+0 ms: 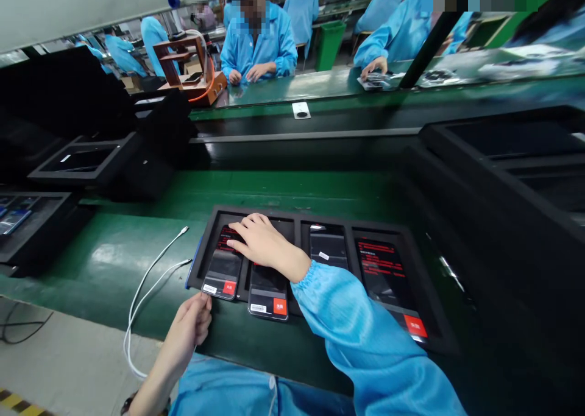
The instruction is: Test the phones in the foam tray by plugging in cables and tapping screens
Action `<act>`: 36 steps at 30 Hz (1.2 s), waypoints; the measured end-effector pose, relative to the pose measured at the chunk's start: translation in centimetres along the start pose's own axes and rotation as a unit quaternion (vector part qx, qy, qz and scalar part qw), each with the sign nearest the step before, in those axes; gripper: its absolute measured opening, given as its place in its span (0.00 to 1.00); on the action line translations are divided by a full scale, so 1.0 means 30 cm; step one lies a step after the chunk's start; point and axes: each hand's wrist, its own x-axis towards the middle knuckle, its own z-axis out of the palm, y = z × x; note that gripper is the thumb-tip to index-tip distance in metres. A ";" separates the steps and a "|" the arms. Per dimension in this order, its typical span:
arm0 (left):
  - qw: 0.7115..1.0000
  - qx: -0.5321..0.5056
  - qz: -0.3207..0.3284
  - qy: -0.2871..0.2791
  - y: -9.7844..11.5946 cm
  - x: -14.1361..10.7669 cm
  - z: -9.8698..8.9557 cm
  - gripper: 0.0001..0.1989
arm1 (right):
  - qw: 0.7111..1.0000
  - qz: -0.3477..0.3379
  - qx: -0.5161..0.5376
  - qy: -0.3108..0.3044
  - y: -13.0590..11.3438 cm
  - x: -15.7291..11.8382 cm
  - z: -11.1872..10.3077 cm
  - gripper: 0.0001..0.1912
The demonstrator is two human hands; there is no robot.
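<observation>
In a black foam tray [297, 221], several dark smartphones lie in separate slots. My right hand [262, 240] reaches across with its fingers stretched out, resting on the upper part of the leftmost phone [222, 267]. Below that phone's lower edge, my left hand [194, 320] is closed in a pinch; what is between the fingertips is hidden. My right forearm passes over the second phone [269, 291] and close to the third phone [329, 242]. At the right end sits a fourth phone [384, 273] with red text and a red square on its screen.
White cables [137, 300] lie left of the tray, two plug ends loose on the green bench [114, 245]. Black foam trays stand at left [86, 160] and right [503, 197]. Across the conveyor, co-workers in blue smocks sit near a wooden fixture [192, 69].
</observation>
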 end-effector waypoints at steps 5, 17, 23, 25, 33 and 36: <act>0.999 -0.017 0.011 0.027 -0.020 0.006 0.024 0.41 | 1.000 -0.001 0.000 0.000 0.009 0.001 0.010 0.25; 0.997 0.017 0.053 0.050 -0.016 0.005 -0.028 0.45 | 1.000 0.000 0.005 -0.014 0.007 0.001 -0.003 0.25; 0.992 0.038 0.104 0.065 -0.030 0.008 -0.024 0.44 | 1.000 0.000 0.007 -0.019 0.006 0.001 -0.004 0.25; 0.988 0.045 0.125 0.075 -0.033 0.009 -0.025 0.44 | 1.000 0.002 0.010 -0.018 0.006 0.002 -0.004 0.25; 0.985 0.079 0.132 0.078 -0.047 0.008 -0.016 0.47 | 1.000 0.007 0.018 -0.016 0.007 0.004 -0.005 0.25; 0.984 0.081 0.139 0.080 -0.050 0.009 -0.013 0.47 | 1.000 0.007 0.019 -0.017 0.009 0.004 -0.004 0.25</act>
